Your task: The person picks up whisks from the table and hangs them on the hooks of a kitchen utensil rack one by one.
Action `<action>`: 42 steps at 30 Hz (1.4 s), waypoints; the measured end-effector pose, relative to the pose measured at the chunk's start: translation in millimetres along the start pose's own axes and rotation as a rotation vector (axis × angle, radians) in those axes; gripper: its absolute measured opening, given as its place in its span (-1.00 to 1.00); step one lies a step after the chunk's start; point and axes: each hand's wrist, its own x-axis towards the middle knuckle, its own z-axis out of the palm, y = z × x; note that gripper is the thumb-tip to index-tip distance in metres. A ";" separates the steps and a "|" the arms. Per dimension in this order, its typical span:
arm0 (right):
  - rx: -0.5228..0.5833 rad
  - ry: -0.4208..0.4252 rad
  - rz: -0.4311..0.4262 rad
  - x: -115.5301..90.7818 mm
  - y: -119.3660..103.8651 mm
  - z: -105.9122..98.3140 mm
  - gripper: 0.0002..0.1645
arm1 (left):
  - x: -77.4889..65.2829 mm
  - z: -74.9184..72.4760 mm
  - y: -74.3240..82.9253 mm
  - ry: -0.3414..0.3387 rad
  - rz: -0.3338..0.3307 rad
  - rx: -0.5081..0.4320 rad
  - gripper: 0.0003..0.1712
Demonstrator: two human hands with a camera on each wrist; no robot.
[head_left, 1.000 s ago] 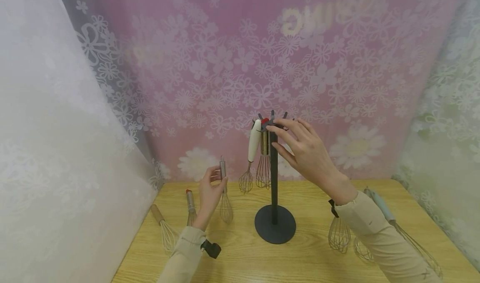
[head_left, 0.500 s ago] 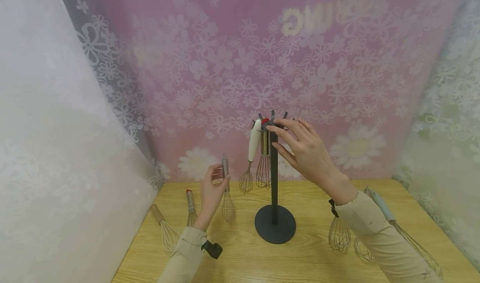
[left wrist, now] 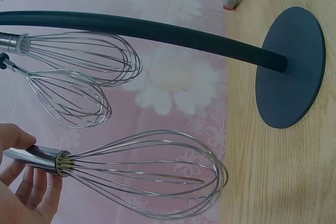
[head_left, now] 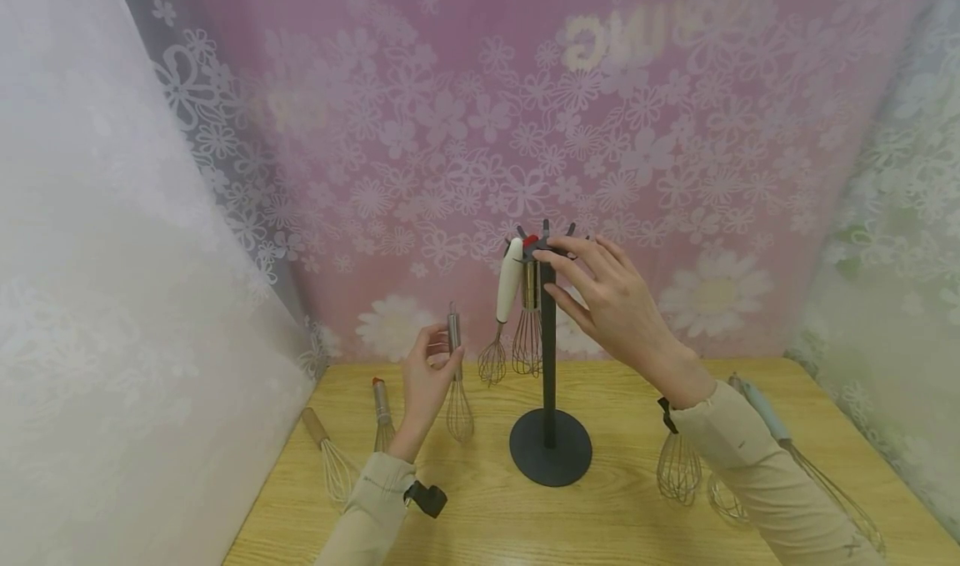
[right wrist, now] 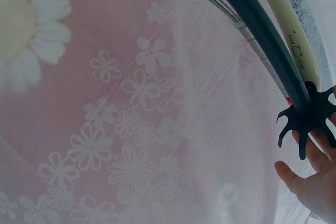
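We find the steel-handled whisk (head_left: 454, 333) near upright in the air, wires down, at nine o'clock of the black stand (head_left: 549, 358) and apart from it. The left hand (head_left: 429, 383) pinches its handle between thumb and fingers. The right hand (head_left: 618, 299) is at the stand's hooks, thumb set wide of the fingers. We note a white-handled whisk (head_left: 509, 283) hanging toward eleven o'clock. On the table (head_left: 487, 516), we record a wooden-handled whisk (head_left: 321, 439) at nine and a blue-handled whisk (head_left: 783, 439) at three.
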 end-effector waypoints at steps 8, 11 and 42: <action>-0.003 0.000 0.002 0.2 0.2 -0.5 -0.38 | 0.1 1.2 9.3 -0.008 0.036 -0.012 -0.56; -0.005 0.001 0.000 0.3 0.3 -0.3 -0.38 | 0.6 1.0 12.7 -0.015 0.050 -0.023 -0.57; -0.010 0.003 -0.001 0.0 -0.5 -0.9 -0.37 | 3.2 8.1 9.7 -0.006 0.062 -0.063 -0.53</action>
